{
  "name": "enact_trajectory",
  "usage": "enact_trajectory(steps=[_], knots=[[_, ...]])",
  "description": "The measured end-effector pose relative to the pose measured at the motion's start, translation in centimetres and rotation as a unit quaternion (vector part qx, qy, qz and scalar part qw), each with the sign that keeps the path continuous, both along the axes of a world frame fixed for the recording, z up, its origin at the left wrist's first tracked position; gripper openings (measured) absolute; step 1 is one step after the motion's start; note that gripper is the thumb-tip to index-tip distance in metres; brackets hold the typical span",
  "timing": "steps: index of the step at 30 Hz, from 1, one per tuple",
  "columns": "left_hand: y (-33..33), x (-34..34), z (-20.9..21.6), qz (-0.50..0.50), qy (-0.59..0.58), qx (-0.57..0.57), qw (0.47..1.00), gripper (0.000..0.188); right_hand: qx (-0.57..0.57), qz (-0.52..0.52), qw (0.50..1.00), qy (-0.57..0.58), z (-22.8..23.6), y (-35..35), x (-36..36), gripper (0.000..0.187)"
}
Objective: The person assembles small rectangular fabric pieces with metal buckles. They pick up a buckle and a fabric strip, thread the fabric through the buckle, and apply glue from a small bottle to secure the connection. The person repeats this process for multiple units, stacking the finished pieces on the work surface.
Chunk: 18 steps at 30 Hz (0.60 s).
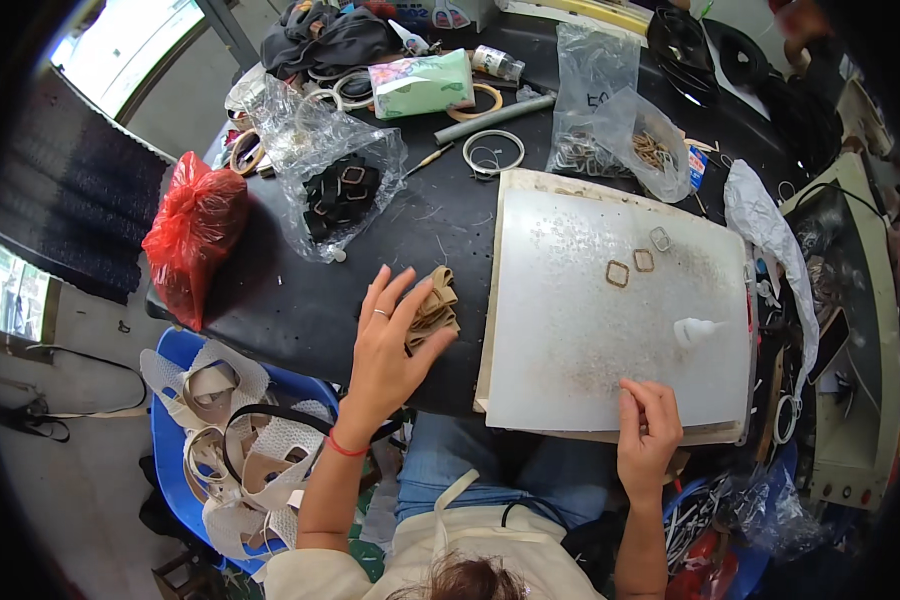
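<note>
My left hand (390,340) is at the front of the black table, fingers spread and thumb apart. It touches a bundle of folded tan strips (436,312) lying between its thumb and forefinger. My right hand (650,430) is over the front edge of a whitish board (560,350), its thumb and forefinger pinched together. Whatever they pinch, if anything, is too small to make out. Farther up the board lie two brownish square rings (618,273) and a silvery one (660,239). A small white squeeze bottle (694,331) lies on the board's right part.
A blue tub (175,440) of pale straps stands at lower left. Along the table are a red plastic bag (198,225), a clear bag with black straps (315,195), a tissue pack (422,84), a metal tube (495,118) and clear bags of metal rings (590,100).
</note>
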<state>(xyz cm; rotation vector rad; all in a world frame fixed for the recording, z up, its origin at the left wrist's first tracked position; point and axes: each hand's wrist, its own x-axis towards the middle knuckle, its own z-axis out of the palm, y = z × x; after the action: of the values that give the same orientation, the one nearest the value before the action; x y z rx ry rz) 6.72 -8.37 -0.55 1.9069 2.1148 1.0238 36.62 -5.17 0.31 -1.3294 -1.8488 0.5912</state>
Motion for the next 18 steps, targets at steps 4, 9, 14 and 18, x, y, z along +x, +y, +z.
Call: enact_trajectory(steps=[4, 9, 14, 18], knots=[[1.1, -2.3, 0.6, -0.146, 0.049, -0.119, 0.981, 0.079, 0.002, -0.006, 1.0, -0.007, -0.3, -0.2, -0.1, 0.013], [1.9, -3.7, -0.8, -0.203, 0.048, -0.093, 0.974, 0.072, 0.016, -0.014, 1.0, -0.016, 0.2, 0.1, 0.0, 0.013], [2.2, -3.6, -0.8, -0.21, 0.104, -0.075, 0.969, 0.068, -0.053, -0.004, 0.999, -0.004, 1.4, -0.2, -0.1, 0.013], [2.4, -2.9, 1.3, -0.183, 0.121, -0.083, 0.972, 0.071, -0.016, 0.037, 0.999, 0.001, 2.4, 0.2, -0.3, 0.02]])
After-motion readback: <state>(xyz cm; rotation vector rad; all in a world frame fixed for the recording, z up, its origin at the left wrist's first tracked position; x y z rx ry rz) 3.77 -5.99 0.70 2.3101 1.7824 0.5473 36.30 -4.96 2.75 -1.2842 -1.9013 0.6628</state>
